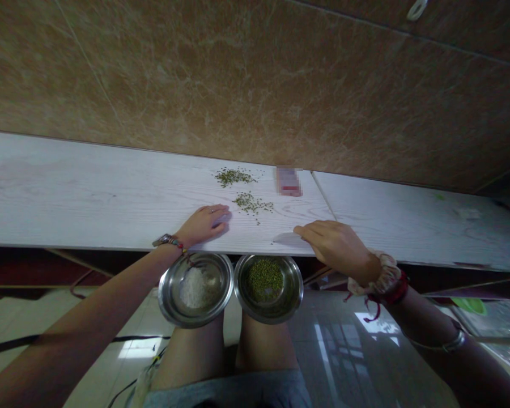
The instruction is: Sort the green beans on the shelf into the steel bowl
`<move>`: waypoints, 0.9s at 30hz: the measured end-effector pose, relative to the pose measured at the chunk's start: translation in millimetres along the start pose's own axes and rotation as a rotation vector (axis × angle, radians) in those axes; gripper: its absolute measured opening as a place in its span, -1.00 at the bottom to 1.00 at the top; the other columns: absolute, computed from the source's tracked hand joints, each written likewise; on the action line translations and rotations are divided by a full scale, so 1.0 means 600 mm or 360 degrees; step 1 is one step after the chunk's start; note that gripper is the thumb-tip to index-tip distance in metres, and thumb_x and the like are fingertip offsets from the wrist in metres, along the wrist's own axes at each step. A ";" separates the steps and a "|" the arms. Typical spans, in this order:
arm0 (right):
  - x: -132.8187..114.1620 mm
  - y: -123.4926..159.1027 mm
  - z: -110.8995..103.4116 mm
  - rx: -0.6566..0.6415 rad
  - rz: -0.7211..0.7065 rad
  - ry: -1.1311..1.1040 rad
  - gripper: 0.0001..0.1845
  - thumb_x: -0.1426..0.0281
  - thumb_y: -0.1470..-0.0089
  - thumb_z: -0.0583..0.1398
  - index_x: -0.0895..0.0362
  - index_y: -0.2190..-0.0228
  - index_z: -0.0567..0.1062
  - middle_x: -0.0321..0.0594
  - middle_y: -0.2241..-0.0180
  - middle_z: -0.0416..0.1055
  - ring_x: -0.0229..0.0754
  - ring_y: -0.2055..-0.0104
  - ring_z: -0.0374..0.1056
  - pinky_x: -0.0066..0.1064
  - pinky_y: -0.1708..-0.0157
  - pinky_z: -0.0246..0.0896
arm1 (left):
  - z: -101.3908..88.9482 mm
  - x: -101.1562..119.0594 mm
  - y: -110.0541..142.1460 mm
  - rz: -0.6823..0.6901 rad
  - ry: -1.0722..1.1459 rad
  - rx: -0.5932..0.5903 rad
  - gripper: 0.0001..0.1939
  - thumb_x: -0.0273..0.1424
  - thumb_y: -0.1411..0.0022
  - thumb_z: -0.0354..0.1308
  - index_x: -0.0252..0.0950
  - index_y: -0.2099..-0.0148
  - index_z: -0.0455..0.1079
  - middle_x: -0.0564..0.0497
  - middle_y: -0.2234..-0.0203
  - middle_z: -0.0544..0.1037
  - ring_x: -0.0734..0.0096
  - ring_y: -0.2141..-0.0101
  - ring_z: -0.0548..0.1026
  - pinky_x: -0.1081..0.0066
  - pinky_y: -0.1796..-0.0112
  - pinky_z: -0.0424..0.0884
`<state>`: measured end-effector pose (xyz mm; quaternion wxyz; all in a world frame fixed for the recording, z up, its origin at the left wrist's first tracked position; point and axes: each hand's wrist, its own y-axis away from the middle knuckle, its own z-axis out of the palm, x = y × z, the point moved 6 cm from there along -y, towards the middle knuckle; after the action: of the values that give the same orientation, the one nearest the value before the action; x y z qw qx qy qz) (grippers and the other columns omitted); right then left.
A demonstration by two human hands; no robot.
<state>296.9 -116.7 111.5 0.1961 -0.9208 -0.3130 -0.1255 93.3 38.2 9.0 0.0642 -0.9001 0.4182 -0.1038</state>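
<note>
My left hand lies on the white wooden shelf top, fingers stretched out and holding nothing. Just beyond its fingertips is a scattered patch of small green beans, like mung beans. A second, denser patch of green beans lies farther back. My right hand pinches a thin, pale, see-through card, whose edge reaches down to the shelf near its front. Below, a steel bowl of green beans and a steel bowl with white grains or powder rest side by side on my thighs.
A small pink-and-red packet, pixelated, lies by the back of the shelf. Behind rises a brown marbled wall. A seam crosses the shelf right of the packet. Below are the tiled floor, dark cables and a green basin.
</note>
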 end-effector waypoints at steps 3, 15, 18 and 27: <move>0.000 0.000 0.002 -0.0017 0.0016 0.0002 -0.72 0.60 -0.05 0.03 0.19 0.23 0.46 -0.19 0.41 0.50 -0.23 0.40 0.34 -0.41 0.40 0.13 | 0.000 0.000 0.000 0.0004 0.0001 -0.0003 -0.55 -0.23 -0.24 -0.10 -0.34 -0.07 0.34 -0.12 -0.09 0.38 0.22 -0.10 0.32 0.22 -0.09 0.23; -0.005 0.001 -0.004 -0.0073 0.0035 -0.0094 -0.71 0.61 -0.03 0.04 0.18 0.25 0.47 -0.19 0.41 0.51 -0.24 0.40 0.36 -0.42 0.39 0.17 | -0.001 0.001 -0.001 -0.0025 -0.0024 -0.0021 -0.56 -0.25 -0.23 -0.10 -0.32 -0.08 0.33 -0.10 -0.10 0.37 0.26 -0.11 0.30 0.26 -0.09 0.21; -0.012 0.002 -0.004 -0.0107 0.0011 -0.0160 -0.70 0.60 -0.04 0.03 0.17 0.23 0.46 -0.21 0.41 0.51 -0.25 0.39 0.36 -0.42 0.39 0.17 | 0.000 0.000 -0.001 -0.0024 -0.0013 -0.0022 -0.56 -0.25 -0.23 -0.10 -0.29 -0.08 0.32 -0.07 -0.10 0.37 0.26 -0.11 0.30 0.25 -0.09 0.21; -0.019 0.003 -0.011 -0.0115 0.0019 -0.0165 -0.72 0.60 -0.02 0.05 0.17 0.24 0.45 -0.21 0.42 0.50 -0.24 0.40 0.36 -0.42 0.41 0.18 | -0.002 0.002 -0.002 -0.0042 -0.0012 -0.0030 -0.56 -0.26 -0.22 -0.09 -0.30 -0.08 0.33 -0.10 -0.10 0.37 0.22 -0.10 0.31 0.23 -0.10 0.22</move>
<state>288.2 -127.0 112.9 0.1470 -0.9344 -0.3125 -0.0876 94.6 38.1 10.8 0.0559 -0.9065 0.4071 -0.0974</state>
